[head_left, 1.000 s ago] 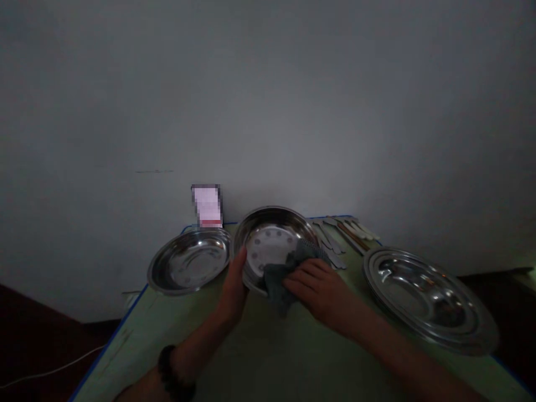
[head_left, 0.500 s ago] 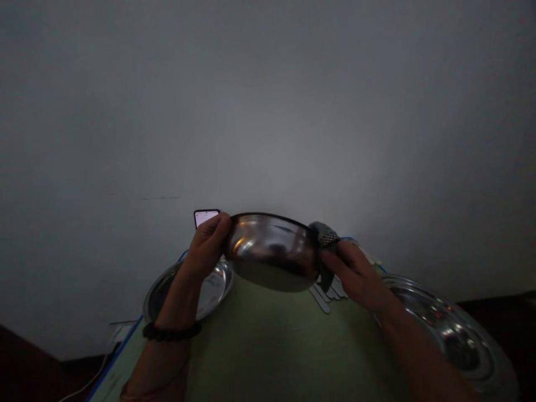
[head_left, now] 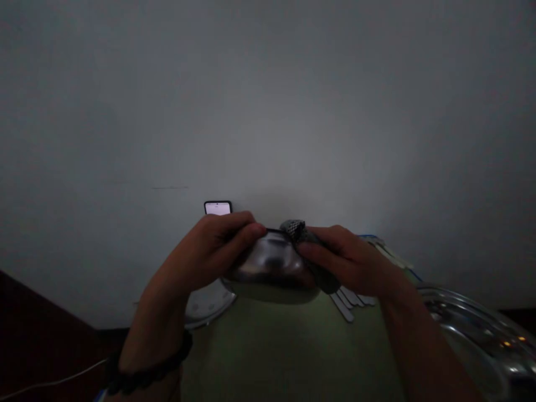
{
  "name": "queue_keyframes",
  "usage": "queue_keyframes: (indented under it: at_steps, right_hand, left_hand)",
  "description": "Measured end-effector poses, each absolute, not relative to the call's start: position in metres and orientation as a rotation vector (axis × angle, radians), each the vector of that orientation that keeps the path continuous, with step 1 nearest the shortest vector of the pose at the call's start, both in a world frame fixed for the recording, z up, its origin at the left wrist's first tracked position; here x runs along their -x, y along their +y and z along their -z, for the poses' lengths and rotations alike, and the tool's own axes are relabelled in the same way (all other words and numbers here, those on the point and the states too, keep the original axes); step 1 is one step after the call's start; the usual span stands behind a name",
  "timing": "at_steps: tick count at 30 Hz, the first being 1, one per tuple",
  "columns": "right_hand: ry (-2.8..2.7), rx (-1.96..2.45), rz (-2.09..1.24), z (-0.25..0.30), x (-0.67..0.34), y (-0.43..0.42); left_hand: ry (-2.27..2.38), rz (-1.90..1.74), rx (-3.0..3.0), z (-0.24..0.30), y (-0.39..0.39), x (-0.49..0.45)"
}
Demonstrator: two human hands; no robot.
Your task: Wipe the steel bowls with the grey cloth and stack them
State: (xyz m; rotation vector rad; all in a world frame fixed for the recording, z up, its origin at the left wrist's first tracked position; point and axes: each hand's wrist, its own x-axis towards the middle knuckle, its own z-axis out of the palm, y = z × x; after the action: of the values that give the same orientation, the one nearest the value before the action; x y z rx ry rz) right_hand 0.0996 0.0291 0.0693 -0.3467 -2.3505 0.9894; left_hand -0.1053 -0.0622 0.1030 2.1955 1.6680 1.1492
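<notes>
A shiny stainless steel bowl (head_left: pixel 274 268) is held up above the table, tilted so its outer side faces me. Its left rim is gripped by my left hand (head_left: pixel 218 245), thumb along the near side; a dark beaded bracelet (head_left: pixel 146 371) circles that wrist. On the right, my right hand (head_left: pixel 341 257) pinches a grey checked cloth (head_left: pixel 320 268) that is folded over the bowl's rim and pressed against its side. The bowl's inside is hidden from view.
A phone (head_left: pixel 218 208) with a lit screen leans by the wall. Partly behind my left arm lies a metal basin (head_left: pixel 209 307). Several flatware handles (head_left: pixel 345 307) rest on the greenish table (head_left: pixel 288 352). Large metal dishes (head_left: pixel 473 312) stand at right; a white cable (head_left: pixel 62 381) runs lower left.
My hands have come closer together on the bowl, the left moving right and the cloth hand moving left along the rim. The view has shifted slightly.
</notes>
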Motion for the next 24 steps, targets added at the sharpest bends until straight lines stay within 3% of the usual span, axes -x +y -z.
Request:
queue_keyframes:
  at_steps: [7, 13, 18, 24]
  right_hand:
    - [-1.934, 0.356, -1.096, -0.056, -0.112, 0.052]
    - [-1.924, 0.428, -0.959, -0.061, -0.115, 0.053]
    - [-1.858, 0.467, -0.808, -0.064, -0.124, 0.051]
    - [-2.252, 0.362, -0.823, -0.063, -0.116, 0.042]
  left_hand:
    - [1.556, -1.545, -1.852, -0.081, -0.04, 0.121]
    - [1.641, -1.73, -1.621, -0.081, -0.043, 0.124]
    - [1.776, -1.639, -1.711, -0.086, -0.046, 0.122]
    - [1.836, -1.593, -1.788, -0.085, -0.043, 0.125]
